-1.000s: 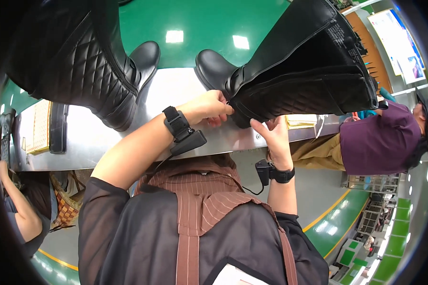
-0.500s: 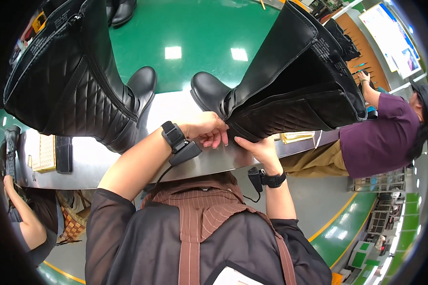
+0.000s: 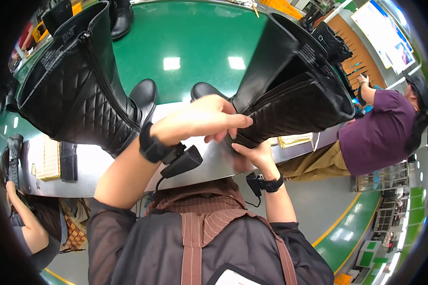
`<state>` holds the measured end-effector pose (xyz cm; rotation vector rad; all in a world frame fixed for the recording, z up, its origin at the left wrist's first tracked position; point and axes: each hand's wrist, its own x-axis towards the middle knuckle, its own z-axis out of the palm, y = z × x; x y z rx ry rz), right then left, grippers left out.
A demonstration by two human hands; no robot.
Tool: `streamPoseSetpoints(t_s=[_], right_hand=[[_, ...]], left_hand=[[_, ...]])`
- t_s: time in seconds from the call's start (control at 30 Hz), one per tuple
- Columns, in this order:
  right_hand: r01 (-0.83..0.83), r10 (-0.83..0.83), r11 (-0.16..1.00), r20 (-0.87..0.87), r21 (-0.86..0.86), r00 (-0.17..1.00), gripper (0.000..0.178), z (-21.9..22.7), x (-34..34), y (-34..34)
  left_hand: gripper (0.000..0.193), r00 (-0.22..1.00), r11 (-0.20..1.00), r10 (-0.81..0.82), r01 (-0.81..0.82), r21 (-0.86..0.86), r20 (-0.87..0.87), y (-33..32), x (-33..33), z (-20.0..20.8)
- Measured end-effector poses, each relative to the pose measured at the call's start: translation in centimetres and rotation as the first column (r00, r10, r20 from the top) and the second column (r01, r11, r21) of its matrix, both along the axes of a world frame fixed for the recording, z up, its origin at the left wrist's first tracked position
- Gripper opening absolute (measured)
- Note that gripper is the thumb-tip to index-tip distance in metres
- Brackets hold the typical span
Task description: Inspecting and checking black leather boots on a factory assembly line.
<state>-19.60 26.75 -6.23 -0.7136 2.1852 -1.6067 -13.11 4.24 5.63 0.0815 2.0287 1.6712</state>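
Observation:
A tall black boot (image 3: 290,111) with a quilted shaft leans to the right on the metal table, its side zip partly open toward the top. Across its ankle reaches my left hand (image 3: 202,118), fingers curled and the index fingertip against the shaft beside the zip; whatever they pinch is hidden. My right hand (image 3: 257,156) grips the same boot low at the back, thumb in front and the other fingers out of sight behind it. To the left stands a matching boot (image 3: 81,90), its toe pointing away and its zip running down the side.
The metal table (image 3: 176,173) holds a patterned box (image 3: 48,159), a dark flat case (image 3: 68,161) and yellowish papers (image 3: 295,140). Beyond lies a green surface (image 3: 195,38) with more black boots (image 3: 121,19). A co-worker in purple (image 3: 380,130) stands right; another person's arm (image 3: 28,213) shows left.
My left hand has moved up and right over the boot's ankle. The boot's open gap looks narrower and shorter at its lower end. My right hand stays at the boot's back.

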Motion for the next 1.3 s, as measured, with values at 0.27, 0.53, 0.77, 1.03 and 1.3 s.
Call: streamPoseSetpoints(t_s=[0.27,0.53,0.77,1.03,1.3], right_hand=[[-0.050,0.050,0.997,0.010,-0.062,0.999,0.053,-1.8,-0.6,0.4],[-0.085,0.085,0.995,-0.003,-0.055,0.996,0.053,-1.3,-0.6,0.3],[-0.070,0.068,0.996,-0.046,-0.060,0.997,0.048,-1.9,-0.7,0.2],[-0.027,0.023,0.993,-0.039,-0.114,0.999,0.045,-1.4,-0.2,0.1],[0.019,-0.021,0.999,-0.049,-0.030,0.999,0.036,-1.0,-0.2,0.1]], left_hand=[[0.052,0.361,0.939,0.250,-0.318,0.133,-0.898,1.8,1.1,1.3],[0.047,0.220,0.667,-0.110,-0.706,-0.236,-0.969,2.5,0.4,2.8],[0.024,0.184,0.596,-0.170,-0.763,-0.250,-0.968,4.1,-0.9,-0.2],[0.012,0.208,0.628,-0.125,-0.740,-0.240,-0.970,4.7,-0.8,-2.6],[0.019,0.574,0.704,0.564,-0.710,-0.018,-0.594,3.0,0.5,-5.7]])
